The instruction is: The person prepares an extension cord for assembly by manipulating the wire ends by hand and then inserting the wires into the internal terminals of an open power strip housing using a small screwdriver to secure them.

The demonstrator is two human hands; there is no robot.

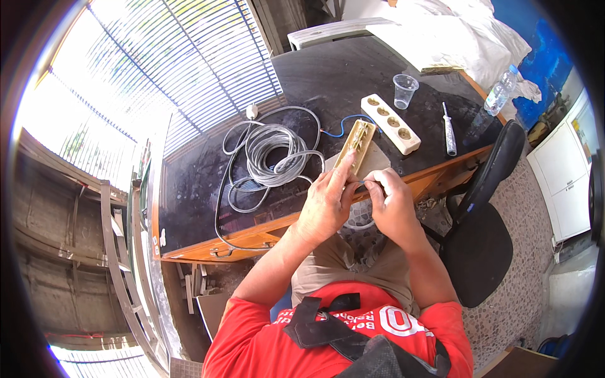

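My left hand (324, 201) grips the near end of an open power-strip base (357, 146), a long beige piece with brass contacts, tilted up off the black table (201, 183). My right hand (392, 203) pinches a thin wire at that same end, fingertips touching those of the left hand. A blue wire (337, 131) runs from the strip's far end toward a coil of grey cable (271, 154). The strip's white socket cover (391, 123) lies just beyond, face up.
A clear plastic cup (404, 91) stands behind the cover. A screwdriver (449, 131) lies to the right, and a water bottle (500, 92) stands at the table's right corner. A black office chair (482, 220) is at my right. A white plug (252, 111) sits beyond the coil.
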